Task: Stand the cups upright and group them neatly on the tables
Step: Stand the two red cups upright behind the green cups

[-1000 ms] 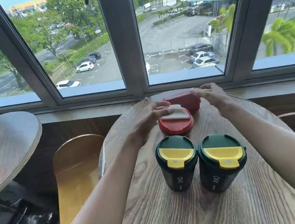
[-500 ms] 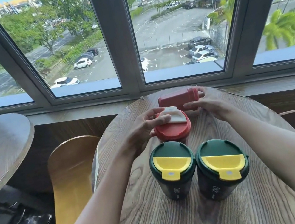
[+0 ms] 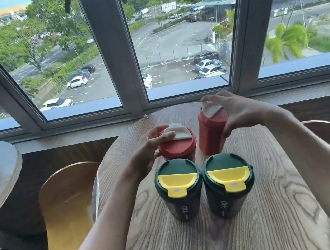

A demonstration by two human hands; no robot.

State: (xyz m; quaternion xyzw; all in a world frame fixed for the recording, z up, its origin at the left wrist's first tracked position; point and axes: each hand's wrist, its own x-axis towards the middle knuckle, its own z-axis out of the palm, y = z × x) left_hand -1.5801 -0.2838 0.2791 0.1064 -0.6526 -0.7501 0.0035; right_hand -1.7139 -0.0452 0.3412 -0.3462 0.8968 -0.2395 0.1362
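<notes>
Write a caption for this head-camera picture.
Left hand steadies one red cup; right hand tilts another upright behind two green cups.

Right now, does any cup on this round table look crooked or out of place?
Yes: the far red cup with the white flap, gripped by the right hand, is tilted, not yet standing flat. The other red cup and both dark green, yellow-lidded cups stand upright.

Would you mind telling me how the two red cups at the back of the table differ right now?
The left red cup stands upright; the right red cup is tilted, leaning left at the top. The left hand rests on the left cup's lid, while the right hand grips the right cup by its side. The left cup sits directly behind a green cup; the right one is farther back. Both are red with white lid flaps.
</notes>
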